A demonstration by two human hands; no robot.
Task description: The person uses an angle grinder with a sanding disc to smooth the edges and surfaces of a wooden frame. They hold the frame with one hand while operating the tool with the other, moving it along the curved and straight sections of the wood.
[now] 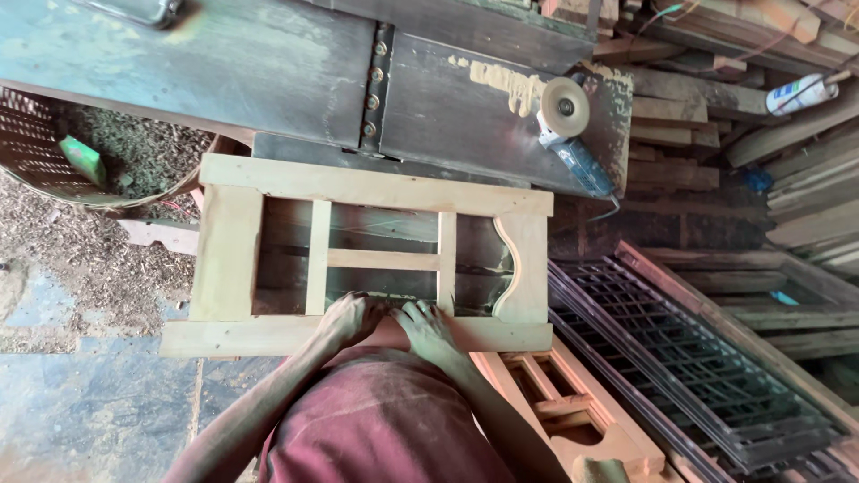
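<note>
A pale wooden frame with inner rails and one curved end piece lies flat in front of me, resting partly on a dark metal machine table. My left hand and my right hand grip the frame's near rail side by side, fingers curled over its inner edge. An angle grinder with a round sanding disc lies on the machine table beyond the frame's far right corner.
A woven basket with a green object stands at left amid sawdust on the floor. A second, reddish wooden frame leans below right. Metal grilles and stacked planks fill the right side.
</note>
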